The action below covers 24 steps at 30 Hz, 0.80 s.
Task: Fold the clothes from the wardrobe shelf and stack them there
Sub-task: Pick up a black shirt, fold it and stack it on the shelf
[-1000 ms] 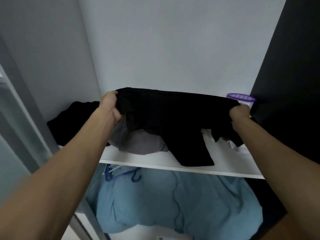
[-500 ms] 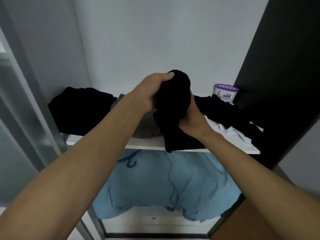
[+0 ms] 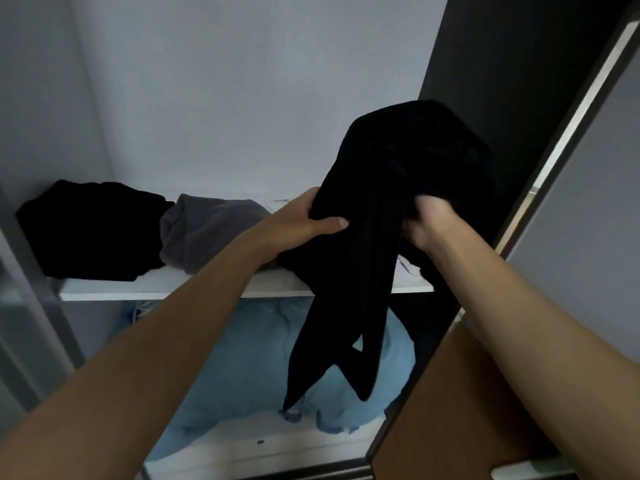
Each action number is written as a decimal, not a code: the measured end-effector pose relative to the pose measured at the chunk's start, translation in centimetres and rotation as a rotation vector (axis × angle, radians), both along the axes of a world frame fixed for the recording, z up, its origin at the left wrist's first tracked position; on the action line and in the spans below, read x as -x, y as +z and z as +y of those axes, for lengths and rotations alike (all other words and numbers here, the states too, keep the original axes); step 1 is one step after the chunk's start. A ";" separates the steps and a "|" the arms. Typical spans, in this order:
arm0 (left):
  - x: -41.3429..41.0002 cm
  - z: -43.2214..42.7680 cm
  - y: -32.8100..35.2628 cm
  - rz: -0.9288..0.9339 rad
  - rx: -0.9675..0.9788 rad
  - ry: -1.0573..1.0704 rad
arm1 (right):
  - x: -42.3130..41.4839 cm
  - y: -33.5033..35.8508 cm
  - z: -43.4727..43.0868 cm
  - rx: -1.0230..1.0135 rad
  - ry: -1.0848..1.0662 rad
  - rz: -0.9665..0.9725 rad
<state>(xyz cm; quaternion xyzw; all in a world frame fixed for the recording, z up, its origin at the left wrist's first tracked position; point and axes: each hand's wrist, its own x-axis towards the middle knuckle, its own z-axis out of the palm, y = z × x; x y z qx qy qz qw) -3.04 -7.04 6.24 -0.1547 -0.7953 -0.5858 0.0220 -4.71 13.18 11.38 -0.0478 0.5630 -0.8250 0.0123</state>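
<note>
Gripping the limp black cloth garment point(image 3: 374, 237) from both sides, the two hands hold it up at centre-right of the head view, the only view here. The left hand point(image 3: 311, 220) clamps the cloth's near edge, its thumb laid across the front and its fingers hidden behind. The right hand point(image 3: 427, 225) is curled into a fist, bunching a fold.

Held this high, the garment hangs freely. Its two pointed ends dangle past the front edge of the flat white wardrobe shelf point(image 3: 156, 289) and over the rumpled light-blue bedding point(image 3: 242, 358) in the compartment below. That probably lets its weight pull it straight for a fold (which is not neat yet).

On the shelf at left of frame sits a black fabric heap point(image 3: 90, 230), touching a crumpled grey soft garment point(image 3: 207, 226) beside it. A scrap of white cloth point(image 3: 408, 266) shows near the right wrist. These look unfolded, so I judge the task to be at an early stage.
</note>
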 end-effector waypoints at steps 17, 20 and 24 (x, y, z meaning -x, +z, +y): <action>-12.1 6.5 -15.2 -0.410 0.095 0.785 | -7.5 -17.5 17.3 -0.399 0.338 -0.176; -15.1 8.1 -18.6 -0.383 0.292 0.745 | -9.7 -19.3 16.3 -0.290 0.392 -0.289; -18.0 10.9 -20.0 -0.397 0.454 0.164 | -11.9 -19.8 15.0 -0.264 0.423 -0.456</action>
